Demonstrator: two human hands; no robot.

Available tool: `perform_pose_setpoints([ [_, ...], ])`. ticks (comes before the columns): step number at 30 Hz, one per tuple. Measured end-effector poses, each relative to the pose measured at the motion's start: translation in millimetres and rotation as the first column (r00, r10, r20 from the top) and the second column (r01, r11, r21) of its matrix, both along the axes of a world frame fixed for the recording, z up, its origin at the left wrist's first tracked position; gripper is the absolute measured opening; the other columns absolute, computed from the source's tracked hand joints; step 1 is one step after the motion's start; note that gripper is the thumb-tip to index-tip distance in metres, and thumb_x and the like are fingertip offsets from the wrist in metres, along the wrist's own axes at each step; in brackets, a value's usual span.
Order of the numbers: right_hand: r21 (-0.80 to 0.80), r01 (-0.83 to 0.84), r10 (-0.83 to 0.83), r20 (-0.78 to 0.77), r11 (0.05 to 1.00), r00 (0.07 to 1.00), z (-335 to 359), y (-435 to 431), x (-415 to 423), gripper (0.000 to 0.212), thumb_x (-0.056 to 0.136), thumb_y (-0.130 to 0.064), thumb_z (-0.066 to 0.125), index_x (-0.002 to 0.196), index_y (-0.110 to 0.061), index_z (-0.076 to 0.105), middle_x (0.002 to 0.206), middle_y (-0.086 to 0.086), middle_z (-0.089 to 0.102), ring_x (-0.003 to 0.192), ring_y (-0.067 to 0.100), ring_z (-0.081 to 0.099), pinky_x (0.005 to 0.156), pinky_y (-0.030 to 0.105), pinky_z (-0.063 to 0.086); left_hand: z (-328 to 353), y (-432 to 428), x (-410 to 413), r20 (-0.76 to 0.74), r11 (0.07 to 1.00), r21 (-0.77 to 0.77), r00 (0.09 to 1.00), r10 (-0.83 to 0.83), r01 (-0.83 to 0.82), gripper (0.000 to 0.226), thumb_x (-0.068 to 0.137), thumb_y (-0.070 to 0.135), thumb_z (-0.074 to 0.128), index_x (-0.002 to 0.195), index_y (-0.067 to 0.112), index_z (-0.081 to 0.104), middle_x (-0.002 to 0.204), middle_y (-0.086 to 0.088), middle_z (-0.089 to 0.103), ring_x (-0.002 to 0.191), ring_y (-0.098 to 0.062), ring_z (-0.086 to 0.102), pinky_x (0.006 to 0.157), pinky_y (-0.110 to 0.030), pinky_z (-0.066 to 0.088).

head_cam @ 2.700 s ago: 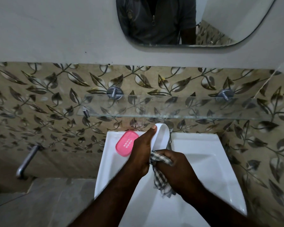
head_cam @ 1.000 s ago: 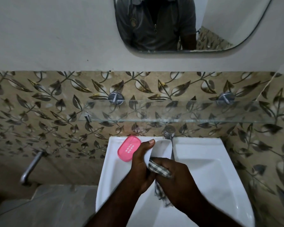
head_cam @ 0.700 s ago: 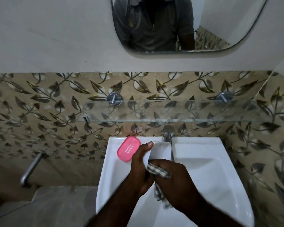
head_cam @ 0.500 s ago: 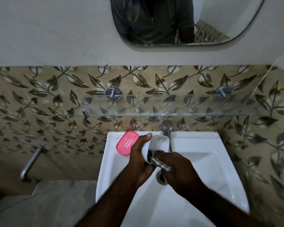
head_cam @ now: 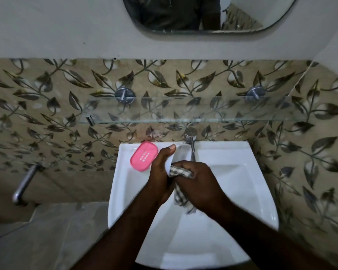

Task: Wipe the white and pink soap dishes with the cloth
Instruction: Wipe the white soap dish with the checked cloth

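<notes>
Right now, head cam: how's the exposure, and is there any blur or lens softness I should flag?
Head view: dim overall, shadow detail is crushed along the bottom, the white sink is the brightest area, no hard glare. Head view: the cloth tail under the right hand is motion-smeared, while the pink soap dish is crisp, slots readable. Head view: the wide-angle edges go soft, and the wall pipe at left is fuzzy.

The single head-worn camera looks forward and down from close above the sink [head_cam: 222, 151], facing the tiled wall [head_cam: 47, 106].
</notes>
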State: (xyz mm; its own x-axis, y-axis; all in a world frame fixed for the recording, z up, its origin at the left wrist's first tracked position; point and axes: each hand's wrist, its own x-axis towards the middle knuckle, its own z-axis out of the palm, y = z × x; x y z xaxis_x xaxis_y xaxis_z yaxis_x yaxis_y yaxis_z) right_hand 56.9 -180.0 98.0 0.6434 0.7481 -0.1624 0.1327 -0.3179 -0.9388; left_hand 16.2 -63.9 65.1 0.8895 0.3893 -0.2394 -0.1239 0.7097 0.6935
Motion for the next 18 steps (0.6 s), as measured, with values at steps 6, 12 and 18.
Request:
perform_pose_setpoints([
  [6, -0.052, -0.246, 0.222, 0.633, 0.968, 0.741, -5, -16, 15, 0.037, 0.082, -0.009, 0.057, 0.114, -0.023, 0.068, 0.107, -0.015, 0.071, 0.085, 0.006, 0.056, 0.078, 0.015, 0.042, 10, 6, 3, -0.050, 0.997, -0.057, 0.998, -0.049, 0.046, 0.029, 0.067, 0.037, 0.075, 0.079, 0.012, 0.079, 0.078, -0.009, 0.074, 0.076, -0.024, 0.072, 0.072, -0.033, 0.058],
  [12, -0.169, -0.045, 0.149, 0.675, 0.985, 0.723, -17, -15, 32, 0.021, 0.086, -0.021, 0.066, 0.106, -0.028, 0.069, 0.089, -0.010, 0.069, 0.081, 0.017, 0.050, 0.069, 0.037, 0.046, 19, 16, 10, -0.139, 0.985, -0.169, 0.988, -0.062, 0.038, 0.069, 0.045, 0.045, 0.082, 0.099, 0.003, 0.076, 0.119, -0.026, 0.066, 0.115, -0.041, 0.057, 0.110, -0.056, 0.035],
  [18, 0.126, 0.082, -0.090, 0.052, 0.989, 0.995, -7, -6, 16, 0.013, 0.090, -0.018, 0.066, 0.077, -0.015, 0.065, 0.054, 0.005, 0.063, 0.041, 0.015, 0.058, 0.040, 0.021, 0.044, -7, -1, 7, -0.111, 0.988, 0.123, 0.991, -0.078, 0.092, 0.076, 0.066, 0.069, 0.070, 0.117, 0.012, 0.070, 0.112, -0.022, 0.071, 0.109, -0.033, 0.067, 0.100, -0.044, 0.050],
])
